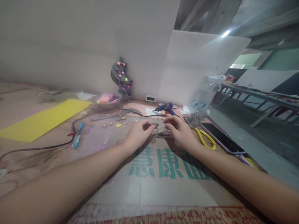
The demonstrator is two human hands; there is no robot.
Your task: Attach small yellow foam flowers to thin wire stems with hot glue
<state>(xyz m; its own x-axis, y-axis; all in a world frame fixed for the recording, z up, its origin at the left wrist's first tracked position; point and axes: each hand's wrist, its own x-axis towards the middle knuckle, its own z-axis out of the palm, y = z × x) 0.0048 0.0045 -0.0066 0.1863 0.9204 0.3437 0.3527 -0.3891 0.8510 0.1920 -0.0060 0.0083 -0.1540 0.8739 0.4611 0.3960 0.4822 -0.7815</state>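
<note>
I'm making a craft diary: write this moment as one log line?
left hand: pinching small greenish piece; right hand: close beside it, grip unclear; glue gun: beyond both hands

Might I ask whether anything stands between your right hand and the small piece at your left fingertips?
Nothing visible blocks the right hand from the small piece in the left hand; thin string shows just below the piece.

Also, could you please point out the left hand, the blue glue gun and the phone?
Left hand [139, 133]: head view, on the middle of the hand.
Blue glue gun [165, 107]: head view, on the middle of its body.
Phone [222, 138]: head view, on its dark screen.
</note>
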